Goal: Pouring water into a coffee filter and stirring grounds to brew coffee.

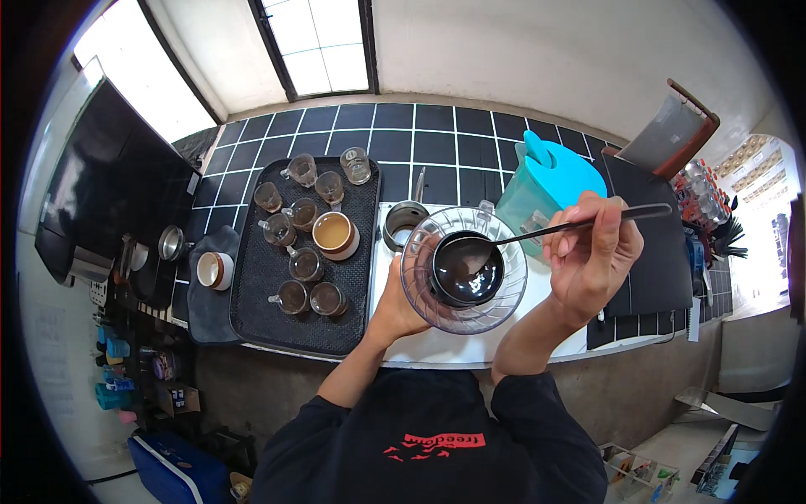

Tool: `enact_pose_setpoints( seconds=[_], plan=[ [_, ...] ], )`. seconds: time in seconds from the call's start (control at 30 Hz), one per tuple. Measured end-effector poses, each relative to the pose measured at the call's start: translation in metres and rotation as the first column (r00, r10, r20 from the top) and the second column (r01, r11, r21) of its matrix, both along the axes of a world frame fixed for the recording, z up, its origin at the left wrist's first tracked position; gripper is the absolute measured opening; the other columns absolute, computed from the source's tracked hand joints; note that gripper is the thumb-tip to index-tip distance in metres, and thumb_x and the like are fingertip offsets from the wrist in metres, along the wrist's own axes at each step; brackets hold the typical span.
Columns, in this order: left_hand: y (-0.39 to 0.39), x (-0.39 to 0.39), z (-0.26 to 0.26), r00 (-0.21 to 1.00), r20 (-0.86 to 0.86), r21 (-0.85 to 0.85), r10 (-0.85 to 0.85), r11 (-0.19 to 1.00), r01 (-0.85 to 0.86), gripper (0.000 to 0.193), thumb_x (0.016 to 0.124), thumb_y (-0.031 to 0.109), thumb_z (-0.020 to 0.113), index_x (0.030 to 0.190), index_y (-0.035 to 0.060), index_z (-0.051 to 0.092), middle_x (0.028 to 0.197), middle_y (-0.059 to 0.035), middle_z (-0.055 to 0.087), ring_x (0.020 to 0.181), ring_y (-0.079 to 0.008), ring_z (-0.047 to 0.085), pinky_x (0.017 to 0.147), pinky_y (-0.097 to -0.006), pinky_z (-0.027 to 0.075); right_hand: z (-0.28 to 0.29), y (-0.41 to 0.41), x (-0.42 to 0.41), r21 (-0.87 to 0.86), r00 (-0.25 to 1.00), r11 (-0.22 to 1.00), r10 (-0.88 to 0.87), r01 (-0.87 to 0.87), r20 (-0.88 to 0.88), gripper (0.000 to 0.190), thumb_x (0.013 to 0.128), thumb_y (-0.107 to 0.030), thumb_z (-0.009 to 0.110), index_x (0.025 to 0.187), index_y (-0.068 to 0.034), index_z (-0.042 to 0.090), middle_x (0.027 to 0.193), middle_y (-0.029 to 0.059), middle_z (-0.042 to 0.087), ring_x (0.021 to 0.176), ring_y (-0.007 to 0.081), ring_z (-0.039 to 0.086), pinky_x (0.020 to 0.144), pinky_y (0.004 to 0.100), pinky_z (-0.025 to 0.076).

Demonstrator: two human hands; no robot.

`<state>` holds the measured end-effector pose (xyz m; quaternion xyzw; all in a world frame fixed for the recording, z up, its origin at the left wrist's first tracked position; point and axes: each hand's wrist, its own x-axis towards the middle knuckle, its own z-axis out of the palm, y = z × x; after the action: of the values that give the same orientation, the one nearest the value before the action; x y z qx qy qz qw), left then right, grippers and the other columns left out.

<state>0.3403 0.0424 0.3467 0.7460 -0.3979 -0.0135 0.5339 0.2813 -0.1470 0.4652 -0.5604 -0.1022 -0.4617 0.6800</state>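
My left hand is at the lower left side of a clear ribbed glass vessel, which partly hides its fingers. A dark round bowl or cup with dark, shiny contents sits within the vessel's rim. With my right hand I hold a long-handled metal spoon; its tip reaches into the dark contents. Just behind the vessel stands a small metal pot. To the right is a clear pitcher with a turquoise lid.
On the left, a black tray carries several glass cups and a ceramic cup of yellowish liquid. Another ceramic cup stands on a dark cloth. A black panel lies at the right of the tiled counter.
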Motion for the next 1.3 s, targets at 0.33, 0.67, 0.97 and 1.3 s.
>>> enact_pose_setpoints(
  seconds=[0.33,0.67,0.97,1.3],
  plan=[
    [-0.002,0.002,-0.004,1.0,0.004,0.025,-0.004,1.0,0.004,0.11,0.05,0.044,0.083,0.137,-0.0015,0.035,0.132,-0.021,0.045,0.121,-0.0354,0.043,0.105,-0.0401,0.03,-0.002,0.004,-0.006,-0.256,0.995,0.966,-0.009,0.035,0.101,0.037,0.087,-0.029,0.064,0.074,0.005,0.067,0.055,0.0099,0.057,0.043,0.0101,0.047,0.039,0.0218,0.029],
    [0.0,0.001,-0.009,0.989,0.146,0.136,-0.001,0.99,-0.019,0.115,0.054,0.049,0.083,0.141,-0.0019,0.027,0.141,-0.0171,0.036,0.128,-0.0316,0.038,0.107,-0.0386,0.027,0.003,0.007,-0.01,-0.32,0.991,0.943,-0.116,0.089,-0.066,0.019,0.083,-0.009,0.067,0.073,0.007,0.066,0.061,0.0089,0.063,0.043,0.0095,0.049,0.04,0.0216,0.033],
    [0.002,0.001,-0.016,0.978,-0.14,-0.066,-0.154,0.987,0.146,0.129,0.051,0.027,0.09,0.143,-0.0031,0.006,0.146,-0.0142,0.028,0.137,-0.0246,0.027,0.113,-0.0363,0.023,0.006,0.006,-0.014,-0.008,0.981,0.999,-0.04,0.039,-0.19,0.026,0.09,-0.011,0.058,0.071,0.006,0.061,0.052,0.007,0.055,0.038,0.01,0.05,0.034,0.0202,0.036],
    [0.002,0.002,-0.019,0.998,0.064,0.069,-0.003,0.998,-0.002,0.117,0.054,0.053,0.082,0.143,0.0007,0.025,0.142,-0.0188,0.034,0.129,-0.0335,0.035,0.106,-0.0396,0.028,0.005,0.003,-0.009,-0.065,0.988,0.989,-0.137,0.133,-0.07,0.033,0.094,-0.02,0.056,0.075,0.007,0.06,0.055,0.0089,0.055,0.042,0.0122,0.051,0.038,0.0227,0.039]
  ],
)
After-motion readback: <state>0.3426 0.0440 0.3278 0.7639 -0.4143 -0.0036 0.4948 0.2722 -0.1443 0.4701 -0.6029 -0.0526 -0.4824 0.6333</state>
